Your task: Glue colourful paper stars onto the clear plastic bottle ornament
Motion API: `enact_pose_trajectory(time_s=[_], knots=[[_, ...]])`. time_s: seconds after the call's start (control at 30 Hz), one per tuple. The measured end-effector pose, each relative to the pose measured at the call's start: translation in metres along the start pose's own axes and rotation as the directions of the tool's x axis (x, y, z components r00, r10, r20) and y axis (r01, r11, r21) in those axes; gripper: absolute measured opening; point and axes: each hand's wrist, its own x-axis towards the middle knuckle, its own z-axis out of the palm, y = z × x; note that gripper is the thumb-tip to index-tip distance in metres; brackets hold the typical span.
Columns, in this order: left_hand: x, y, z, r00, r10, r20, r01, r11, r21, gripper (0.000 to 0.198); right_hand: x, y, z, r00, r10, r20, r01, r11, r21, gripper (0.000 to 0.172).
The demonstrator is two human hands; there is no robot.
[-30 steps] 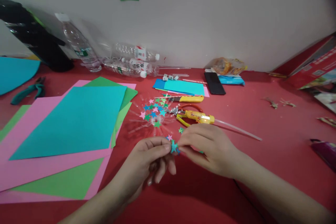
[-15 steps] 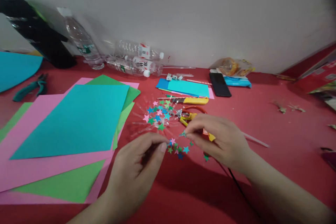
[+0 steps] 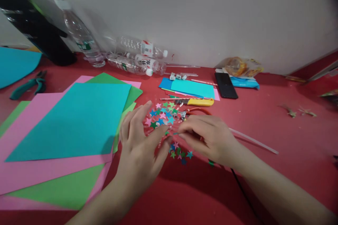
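Note:
My right hand [image 3: 208, 135] pinches a small teal paper star [image 3: 175, 133] between thumb and forefinger. Close beside it, my left hand [image 3: 144, 144] brings its thumb and forefinger together around what looks like the end of a clear plastic strip [image 3: 171, 126]; its other fingers are stretched out. Behind the left fingers lies a clear plastic piece with strips spreading outward, carrying pink, blue and green paper stars [image 3: 162, 115]. Several loose paper stars [image 3: 179, 153] lie on the red table just below the fingertips. My left hand partly hides the plastic piece.
Coloured paper sheets [image 3: 71, 119] are stacked at left, near teal pliers [image 3: 29, 86]. Behind the stars lie a yellow cutter knife [image 3: 200, 102], red-handled pliers [image 3: 198, 110] and cut paper [image 3: 195, 89]. A phone [image 3: 226, 85] and plastic bottles [image 3: 132, 64] stand or lie by the wall.
My left hand has moved up over the plastic piece and its outer fingers have spread. My right hand has come left with the star, so the fingertips nearly meet. The view has shifted slightly.

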Motion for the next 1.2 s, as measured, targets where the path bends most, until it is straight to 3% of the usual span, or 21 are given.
enact_pose_trajectory(time_s=[0.4, 0.7, 1.1, 1.2], knots=[[0.003, 0.003, 0.001, 0.997, -0.072, 0.042, 0.079, 0.976, -0.202, 0.017, -0.004, 0.006, 0.007, 0.994, -0.103, -0.031, 0.102, 0.994, -0.033, 0.014], [-0.003, 0.0, 0.004, 0.999, 0.008, 0.05, 0.002, 0.981, -0.196, 0.02, -0.006, 0.009, 0.01, 0.985, -0.164, -0.045, 0.157, 0.98, -0.125, 0.013], [-0.004, 0.0, 0.005, 0.998, 0.055, 0.016, -0.052, 0.982, -0.18, 0.023, -0.006, 0.009, 0.011, 0.995, -0.1, -0.011, 0.099, 0.994, -0.042, 0.011], [-0.004, 0.0, 0.005, 0.998, 0.058, 0.015, -0.054, 0.98, -0.189, 0.022, -0.005, 0.009, 0.011, 1.0, -0.025, 0.015, 0.024, 0.999, 0.038, 0.01]])
